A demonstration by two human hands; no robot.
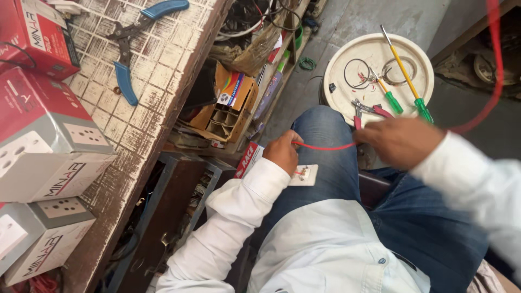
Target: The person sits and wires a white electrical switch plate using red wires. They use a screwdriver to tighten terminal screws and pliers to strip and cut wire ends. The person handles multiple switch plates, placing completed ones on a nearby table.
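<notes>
Thin red wire (taut) between hands

Soft even daylight, slight motion blur

On your left the worn checkered tabletop carries blue-handled pliers and stacked red-and-grey boxes. Beyond your knee you have a round white lid holding two green-handled screwdrivers, small red-handled pliers and wire rings. Under the table sits an open cardboard box.
</notes>
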